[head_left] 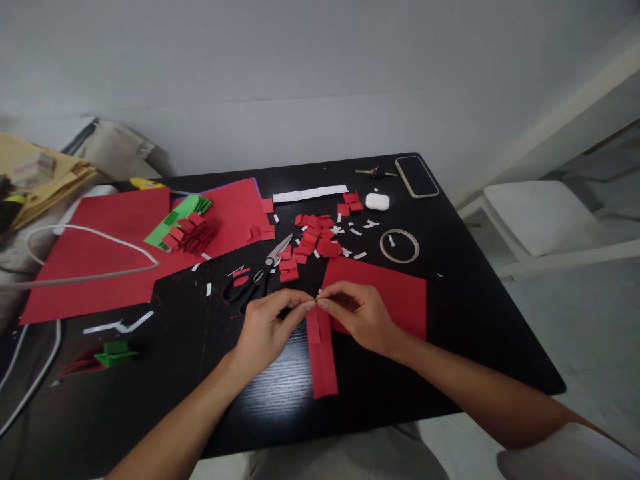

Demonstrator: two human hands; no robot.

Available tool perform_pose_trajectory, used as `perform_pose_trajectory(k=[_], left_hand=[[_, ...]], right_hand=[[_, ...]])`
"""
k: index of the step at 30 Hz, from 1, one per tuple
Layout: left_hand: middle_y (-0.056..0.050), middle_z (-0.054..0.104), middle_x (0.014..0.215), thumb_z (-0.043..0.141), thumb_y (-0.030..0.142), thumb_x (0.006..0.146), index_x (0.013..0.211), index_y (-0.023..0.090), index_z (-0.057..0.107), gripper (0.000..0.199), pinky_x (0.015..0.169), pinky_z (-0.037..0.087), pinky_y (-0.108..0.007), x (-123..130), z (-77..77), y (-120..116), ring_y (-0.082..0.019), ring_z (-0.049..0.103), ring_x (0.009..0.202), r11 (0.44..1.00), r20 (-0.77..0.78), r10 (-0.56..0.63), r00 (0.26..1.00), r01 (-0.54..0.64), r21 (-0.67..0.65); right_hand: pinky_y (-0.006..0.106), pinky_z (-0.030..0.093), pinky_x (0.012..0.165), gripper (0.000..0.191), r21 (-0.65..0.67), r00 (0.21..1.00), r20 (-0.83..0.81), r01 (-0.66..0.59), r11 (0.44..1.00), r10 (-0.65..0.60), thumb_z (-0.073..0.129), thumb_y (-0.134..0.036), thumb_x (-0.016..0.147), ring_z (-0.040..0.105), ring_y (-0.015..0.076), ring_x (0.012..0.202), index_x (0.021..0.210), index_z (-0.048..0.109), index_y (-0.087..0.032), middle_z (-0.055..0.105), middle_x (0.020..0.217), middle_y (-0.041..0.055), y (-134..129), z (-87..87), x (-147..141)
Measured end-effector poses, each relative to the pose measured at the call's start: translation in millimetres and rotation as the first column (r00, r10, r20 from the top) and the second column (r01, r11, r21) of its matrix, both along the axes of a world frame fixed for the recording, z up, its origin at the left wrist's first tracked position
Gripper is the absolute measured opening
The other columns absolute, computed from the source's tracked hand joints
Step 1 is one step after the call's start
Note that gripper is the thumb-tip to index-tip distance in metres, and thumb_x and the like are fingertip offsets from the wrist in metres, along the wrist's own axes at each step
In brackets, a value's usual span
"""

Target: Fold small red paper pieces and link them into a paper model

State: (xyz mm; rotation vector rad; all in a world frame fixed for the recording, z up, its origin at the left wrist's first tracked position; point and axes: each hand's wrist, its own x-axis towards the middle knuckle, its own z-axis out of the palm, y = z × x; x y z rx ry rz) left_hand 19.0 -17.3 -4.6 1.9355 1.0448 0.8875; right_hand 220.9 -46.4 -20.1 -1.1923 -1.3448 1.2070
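My left hand (267, 325) and my right hand (363, 317) meet over the black table, thumb and forefinger pinched on each side. Between the fingertips is something tiny that I cannot make out. Right below them runs a red paper strip (324, 367), its upper end partly hidden by my fingers. A red paper sheet (383, 287) lies under and beyond my right hand. Black-handled scissors (257, 275) rest with blades partly apart, just past my left hand. Several small folded red paper pieces (310, 237) are heaped ahead of both hands, among white paper scraps (356, 232).
Large red sheets (115, 230) cover the left side, bearing green folded paper (173, 220). A red-and-green folded piece (117, 353) and a white cable (50, 360) lie nearer. Toward the right are a tape roll (400, 261), white case (377, 201), watch (376, 173) and phone (417, 177).
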Motion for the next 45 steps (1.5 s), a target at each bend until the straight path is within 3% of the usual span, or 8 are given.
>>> perform_pose_trajectory(k=[4, 8, 12, 21, 30, 37, 41, 45], left_hand=[[0.001, 0.073, 0.073, 0.070, 0.029, 0.093, 0.089, 0.018, 0.076, 0.013, 0.061, 0.050, -0.019, 1.0, -1.2, 1.5, -0.011, 0.064, 0.063, 0.981, 0.060, 0.025, 0.998, -0.012, -0.195], [0.001, 0.070, 0.068, 0.071, 0.032, 0.091, 0.086, 0.017, 0.076, 0.017, 0.059, 0.049, -0.018, 0.6, -1.6, 5.3, -0.010, 0.062, 0.061, 0.899, 0.161, 0.075, 0.984, 0.004, -0.439], [0.001, 0.070, 0.067, 0.074, 0.035, 0.089, 0.086, 0.016, 0.076, 0.020, 0.060, 0.048, -0.018, -1.2, -2.8, 10.3, -0.010, 0.060, 0.061, 0.835, 0.207, 0.107, 0.972, 0.025, -0.550], [0.000, 0.070, 0.069, 0.080, 0.040, 0.084, 0.082, 0.015, 0.075, 0.025, 0.062, 0.048, -0.018, -0.8, -7.2, 13.4, -0.010, 0.060, 0.063, 0.743, 0.250, 0.160, 0.955, 0.050, -0.668], [-0.001, 0.073, 0.073, 0.079, 0.042, 0.085, 0.091, 0.015, 0.077, 0.028, 0.065, 0.051, -0.021, -2.5, -9.1, 15.4, -0.011, 0.063, 0.065, 0.750, 0.225, 0.127, 0.966, 0.055, -0.660], [-0.001, 0.075, 0.071, 0.078, 0.036, 0.084, 0.087, 0.016, 0.077, 0.021, 0.063, 0.055, -0.023, -2.3, -6.0, 16.4, -0.013, 0.065, 0.060, 0.844, 0.210, 0.217, 0.953, -0.075, -0.531], [0.000, 0.071, 0.064, 0.077, 0.033, 0.084, 0.084, 0.016, 0.076, 0.017, 0.058, 0.054, -0.022, -2.0, -2.1, 16.6, -0.012, 0.063, 0.055, 0.861, 0.184, 0.258, 0.949, -0.139, -0.489], [0.000, 0.073, 0.068, 0.076, 0.033, 0.084, 0.084, 0.017, 0.077, 0.016, 0.058, 0.055, -0.022, 0.3, 0.7, 10.9, -0.012, 0.065, 0.057, 0.881, 0.170, 0.231, 0.958, -0.132, -0.454]], right_hand=[[0.030, 0.061, 0.080, 0.013, -0.097, 0.993, -0.110, -0.043, 0.994, 0.032, 0.073, -0.033, 0.090, 0.074, 0.0180, 0.085, 0.092, 0.077, -0.020, 0.078, 0.090, 0.0036, 4.0, 2.0, 0.5], [0.030, 0.060, 0.077, 0.026, -0.213, 0.955, -0.286, -0.140, 0.967, 0.075, 0.069, -0.043, 0.092, 0.074, 0.0175, 0.078, 0.089, 0.076, -0.018, 0.077, 0.081, 0.0031, 8.1, 4.9, 1.9], [0.031, 0.060, 0.073, 0.030, -0.271, 0.937, -0.338, -0.184, 0.945, 0.085, 0.074, -0.046, 0.088, 0.072, 0.0171, 0.071, 0.085, 0.075, -0.016, 0.075, 0.076, 0.0029, 9.1, 6.1, 1.9], [0.032, 0.061, 0.067, 0.036, -0.301, 0.914, -0.399, -0.207, 0.931, 0.074, 0.083, -0.049, 0.079, 0.072, 0.0173, 0.066, 0.083, 0.074, -0.014, 0.074, 0.071, 0.0029, 11.1, 5.7, 0.1], [0.031, 0.060, 0.069, 0.035, -0.295, 0.932, -0.355, -0.182, 0.938, 0.069, 0.080, -0.049, 0.081, 0.072, 0.0170, 0.067, 0.084, 0.073, -0.015, 0.074, 0.074, 0.0023, 10.8, 7.0, -0.5], [0.032, 0.058, 0.070, 0.025, -0.169, 0.995, -0.092, -0.055, 0.984, 0.040, 0.064, -0.040, 0.096, 0.071, 0.0179, 0.070, 0.085, 0.071, -0.018, 0.072, 0.076, 0.0024, 11.4, 4.3, 4.3], [0.037, 0.055, 0.083, 0.011, 0.113, 0.949, 0.259, 0.153, 0.982, -0.178, 0.068, -0.027, 0.092, 0.070, 0.0222, 0.092, 0.100, 0.072, -0.021, 0.074, 0.099, 0.0070, 11.5, 1.0, 7.0], [0.039, 0.054, 0.091, 0.016, 0.323, 0.937, 0.250, 0.159, 0.933, -0.246, 0.067, -0.026, 0.093, 0.067, 0.0238, 0.104, 0.108, 0.070, -0.022, 0.071, 0.109, 0.0094, 8.2, 3.7, 6.3]])
